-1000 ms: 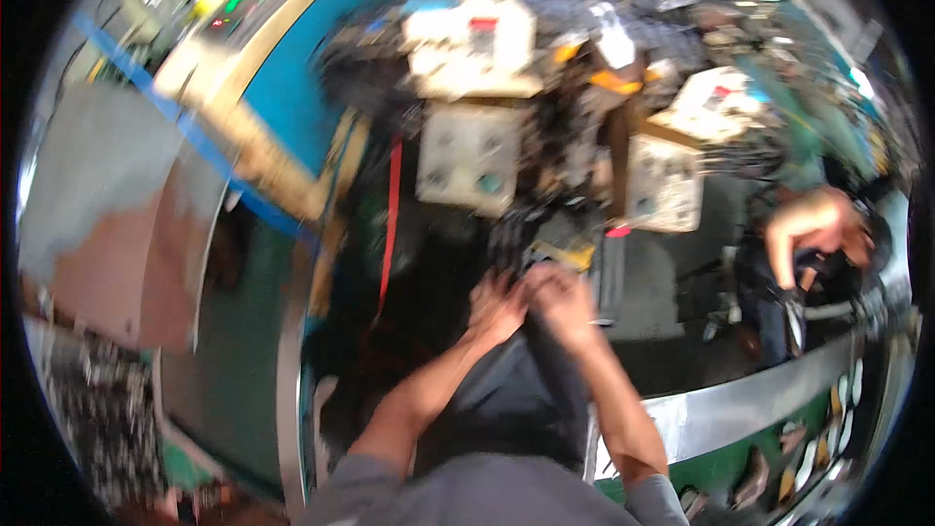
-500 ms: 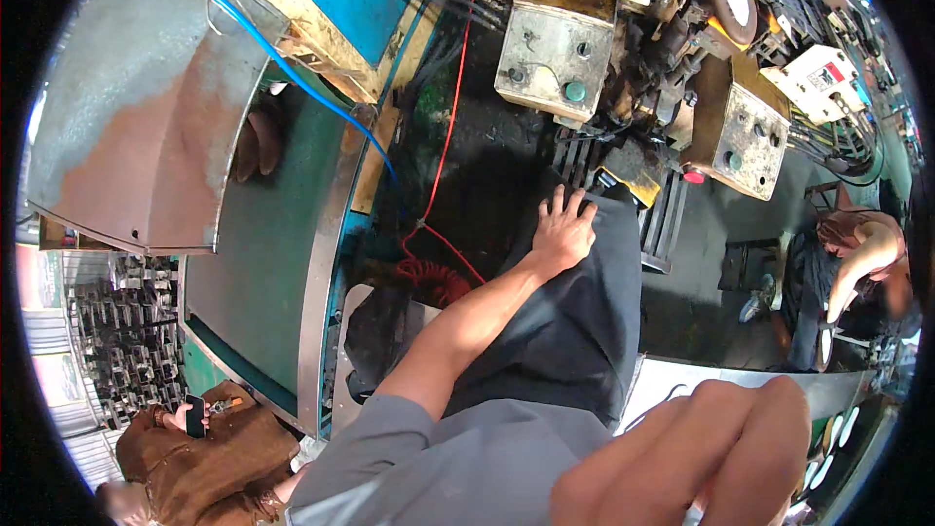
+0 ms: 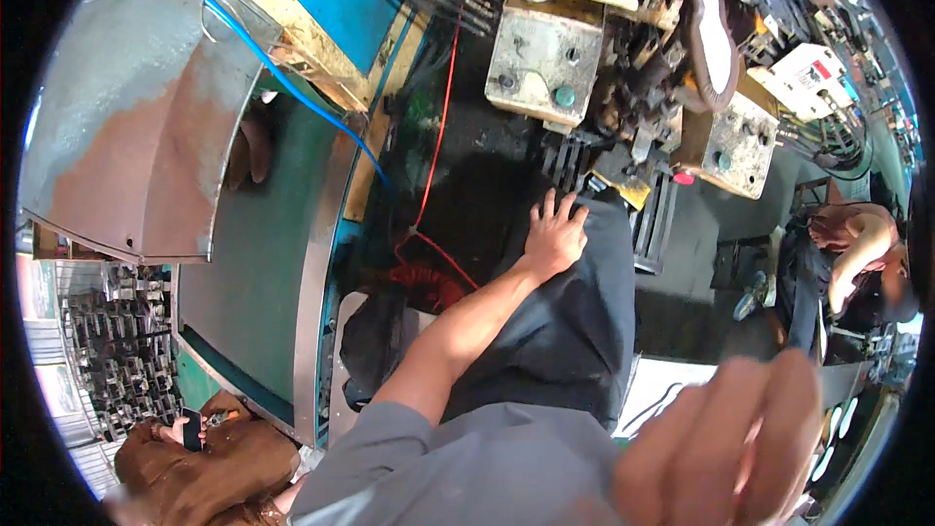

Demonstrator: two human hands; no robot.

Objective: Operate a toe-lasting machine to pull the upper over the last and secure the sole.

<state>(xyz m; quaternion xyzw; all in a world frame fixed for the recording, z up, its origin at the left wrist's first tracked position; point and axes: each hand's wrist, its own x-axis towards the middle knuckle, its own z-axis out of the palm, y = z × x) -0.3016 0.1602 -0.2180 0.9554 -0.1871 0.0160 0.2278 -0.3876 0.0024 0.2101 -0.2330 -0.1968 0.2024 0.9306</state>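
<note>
Lower now than half a second ago, the brown shoe (image 3: pixel 714 49) shows its white face just right of the left control box (image 3: pixel 541 68), and my blurred right hand (image 3: pixel 726 443) has shifted a little to the right, close to the lens. Going from the left, a grey and brown metal hood (image 3: pixel 127 136) stands well left of that box, and a green belt (image 3: pixel 253 302) in a metal frame runs below and left of it. Far below and left of the box, a person in brown (image 3: pixel 209 463) holds a dark phone (image 3: pixel 195 433). Nearer, a thin red hose (image 3: pixel 443 127) hangs just left of the box. Below the box, my left hand (image 3: pixel 557 239) rests on my dark trousers (image 3: pixel 575 331), fingers spread apart, closed on nothing. A yellow-topped pedal (image 3: pixel 623 180) sits below and slightly right of the box, and the right control box (image 3: pixel 745 151) stands right of it, partly behind the shoe. Well below and right of the left control box, my right hand's fingers lie side by side; I cannot tell whether they grip anything. Farthest right of the box, a co-worker (image 3: pixel 857 253) bends forward.
</note>
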